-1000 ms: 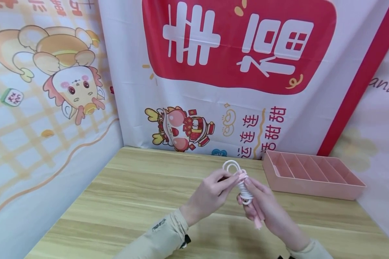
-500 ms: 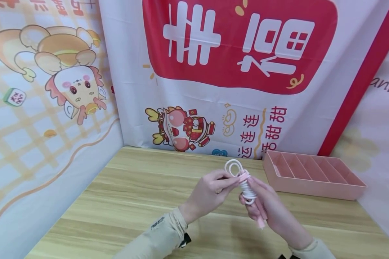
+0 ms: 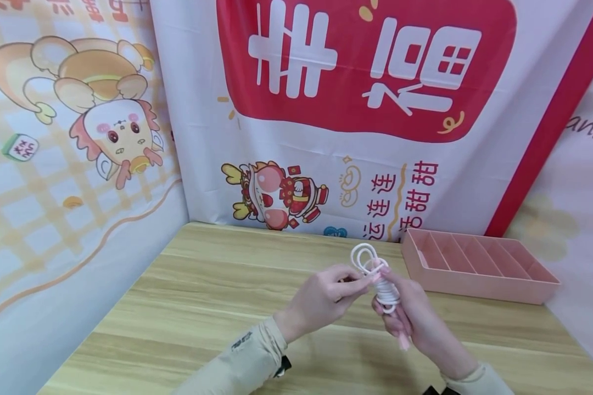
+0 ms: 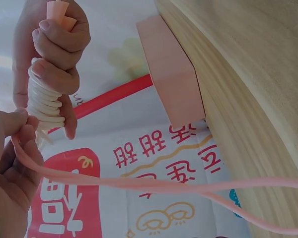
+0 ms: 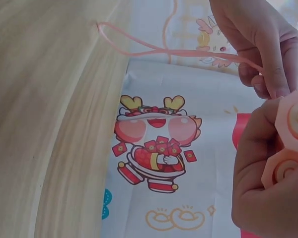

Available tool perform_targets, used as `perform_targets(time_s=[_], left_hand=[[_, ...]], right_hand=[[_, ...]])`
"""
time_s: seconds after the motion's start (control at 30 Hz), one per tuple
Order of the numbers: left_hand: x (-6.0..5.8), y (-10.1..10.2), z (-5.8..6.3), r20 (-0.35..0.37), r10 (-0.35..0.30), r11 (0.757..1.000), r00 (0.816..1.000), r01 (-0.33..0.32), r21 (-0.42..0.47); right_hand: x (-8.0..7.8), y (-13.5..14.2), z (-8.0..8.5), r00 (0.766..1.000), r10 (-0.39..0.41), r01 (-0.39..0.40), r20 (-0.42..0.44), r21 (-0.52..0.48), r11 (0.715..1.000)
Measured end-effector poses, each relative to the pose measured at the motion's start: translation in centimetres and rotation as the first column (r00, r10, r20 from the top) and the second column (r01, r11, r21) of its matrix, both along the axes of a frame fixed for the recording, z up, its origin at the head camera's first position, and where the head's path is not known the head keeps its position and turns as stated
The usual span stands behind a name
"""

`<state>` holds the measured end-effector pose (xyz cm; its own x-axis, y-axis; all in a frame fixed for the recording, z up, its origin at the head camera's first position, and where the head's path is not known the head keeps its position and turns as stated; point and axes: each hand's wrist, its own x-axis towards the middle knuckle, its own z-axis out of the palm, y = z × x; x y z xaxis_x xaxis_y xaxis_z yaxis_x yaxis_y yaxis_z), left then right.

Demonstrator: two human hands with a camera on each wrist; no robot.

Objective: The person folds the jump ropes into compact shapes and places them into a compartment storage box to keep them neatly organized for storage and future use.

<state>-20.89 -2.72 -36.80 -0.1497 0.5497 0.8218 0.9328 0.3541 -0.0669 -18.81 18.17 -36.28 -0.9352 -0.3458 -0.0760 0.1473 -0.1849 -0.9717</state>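
A jump rope, its white cord [image 3: 387, 293] wound in a coil round two pink handles [image 3: 403, 341], is gripped in my right hand [image 3: 420, 315] above the table. Loops of the white cord stick out past the coil's top. My left hand [image 3: 321, 299], beside that top end, pinches a thin pink cord [image 4: 114, 183] between thumb and fingers. In both wrist views this cord trails away from the hand as a long loop; my left hand hides most of it in the head view. The handles' octagonal ends [image 5: 295, 119] poke out of my right fist in the right wrist view.
A pink divided box [image 3: 474, 282] stands at the table's back right, against the printed cloth backdrop [image 3: 286, 131]. The wood-grain table [image 3: 202, 296] spreads below both hands, and another printed cloth [image 3: 54, 181] hangs along its left side.
Both hands and the jump rope have shifted slightly to the right. My left hand's grip at the coil's top has changed a little, while the box stays put.
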Motion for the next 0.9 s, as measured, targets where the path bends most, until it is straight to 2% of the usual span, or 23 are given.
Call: perform_targets(time_s=[0.23, 0.47, 0.53, 0.57, 0.6, 0.63, 0.67, 0.7, 0.73, 0.8, 0.83, 0.87, 0.9], left_hand=[[-0.3, -0.1, -0.2, 0.057, -0.035, 0.999, 0.998, 0.033, 0.038], [-0.3, 0.0, -0.2, 0.098, -0.032, 0.998, 0.995, 0.026, 0.058], [-0.3, 0.0, -0.1, 0.128, -0.047, 0.997, 0.991, 0.039, 0.066], [-0.2, 0.0, -0.1, 0.160, -0.068, 0.996, 0.985, 0.057, 0.073], [-0.2, 0.0, -0.1, 0.215, -0.102, 0.993, 0.971, 0.085, 0.085], [-0.2, 0.0, -0.1, 0.288, -0.146, 0.987, 0.947, 0.121, 0.103], [-0.3, 0.0, -0.2, 0.372, -0.192, 0.980, 0.908, 0.156, 0.126], [-0.3, 0.0, -0.2, 0.462, -0.237, 0.970, 0.855, 0.187, 0.153], [-0.4, -0.1, -0.2, 0.550, -0.275, 0.961, 0.788, 0.208, 0.183], [-0.5, -0.2, -0.3, 0.689, -0.337, 0.941, 0.641, 0.231, 0.246], [-0.6, -0.3, -0.3, 0.732, -0.347, 0.938, 0.587, 0.234, 0.256], [-0.7, -0.4, -0.3, 0.761, -0.348, 0.936, 0.548, 0.240, 0.256], [-0.7, -0.5, -0.3, 0.778, -0.351, 0.935, 0.522, 0.249, 0.254]], right_hand=[[0.0, 0.3, 0.3, 0.999, 0.033, -0.035, -0.029, -0.072, 0.997], [0.1, 1.0, 0.4, 0.994, 0.083, -0.093, -0.077, -0.147, 0.985], [0.1, 1.2, 0.5, 0.985, 0.125, -0.143, -0.116, -0.171, 0.975], [0.1, 1.3, 0.5, 0.982, 0.140, -0.161, -0.128, -0.181, 0.970], [0.1, 1.4, 0.6, 0.976, 0.159, -0.186, -0.147, -0.190, 0.964], [0.1, 1.5, 0.7, 0.972, 0.174, -0.204, -0.161, -0.195, 0.959], [0.1, 1.5, 0.8, 0.968, 0.184, -0.217, -0.172, -0.198, 0.956], [0.1, 1.6, 0.8, 0.964, 0.193, -0.229, -0.182, -0.201, 0.952], [0.1, 1.6, 0.9, 0.960, 0.205, -0.242, -0.190, -0.202, 0.949], [0.2, 1.6, 1.0, 0.953, 0.229, -0.268, -0.199, -0.201, 0.942], [0.2, 1.6, 1.0, 0.949, 0.241, -0.281, -0.204, -0.198, 0.939], [0.2, 1.7, 1.0, 0.944, 0.253, -0.295, -0.211, -0.195, 0.936], [0.3, 1.7, 1.0, 0.939, 0.266, -0.309, -0.220, -0.190, 0.932]])
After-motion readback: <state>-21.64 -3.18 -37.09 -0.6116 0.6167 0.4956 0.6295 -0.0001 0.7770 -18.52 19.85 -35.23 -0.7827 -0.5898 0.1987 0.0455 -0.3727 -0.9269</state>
